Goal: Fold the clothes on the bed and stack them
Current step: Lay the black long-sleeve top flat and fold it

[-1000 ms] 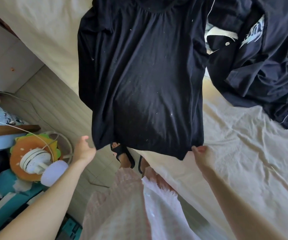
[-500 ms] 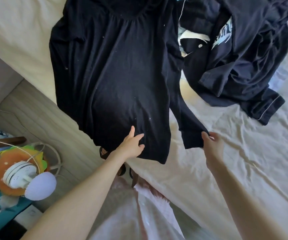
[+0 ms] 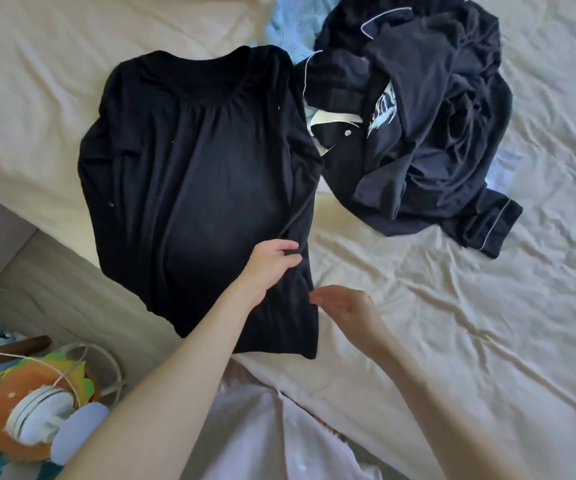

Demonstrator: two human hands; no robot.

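A black long-sleeved top [image 3: 189, 174] lies flat on the bed near its edge, neckline away from me, its right sleeve folded in along the body. My left hand [image 3: 271, 259] pinches that sleeve's cuff against the top's lower right part. My right hand [image 3: 343, 304] hovers open, palm up, just beside the top's right hem, holding nothing. To the right sits a crumpled heap of dark navy clothes with white piping [image 3: 425, 126], and a light blue garment [image 3: 290, 26] peeks out behind it.
The cream bed sheet [image 3: 452, 323] is wrinkled and stretches to the right and front. Wooden floor [image 3: 54, 292] lies to the left below the bed edge, with an orange and green fan-like toy [image 3: 37, 410] and a cable at lower left.
The top's right sleeve has been folded in over the body. My left hand moved right onto the cuff, and my right hand let go of the sleeve and opened.
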